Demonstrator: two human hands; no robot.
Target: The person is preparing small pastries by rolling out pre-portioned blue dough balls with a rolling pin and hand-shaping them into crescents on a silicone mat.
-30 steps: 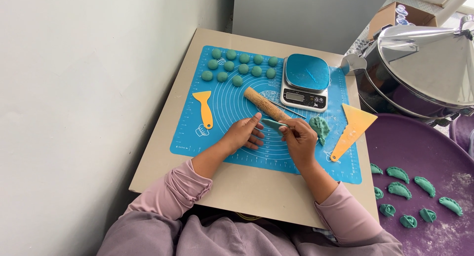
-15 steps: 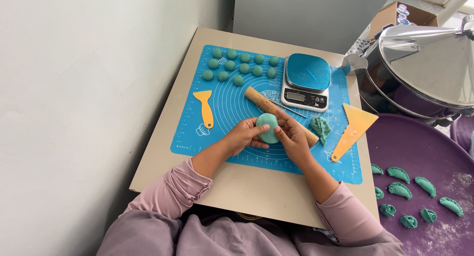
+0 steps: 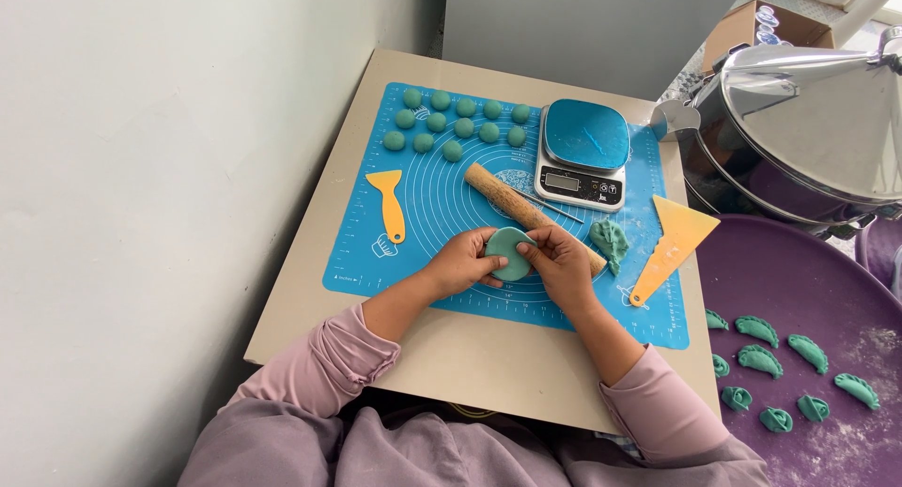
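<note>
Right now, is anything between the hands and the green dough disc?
No. The left hand and right hand both hold the green dough disc directly, above the blue mat. The rolling pin lies just behind it.

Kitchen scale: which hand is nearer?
Right. The right hand is just below the kitchen scale, beside the rolling pin; the left hand sits farther left, on the dough disc.

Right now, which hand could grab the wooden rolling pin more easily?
Probably the right hand: it lies nearly over the rolling pin. The left hand sits farther off, cupping the green dough disc that both hands hold.
</note>
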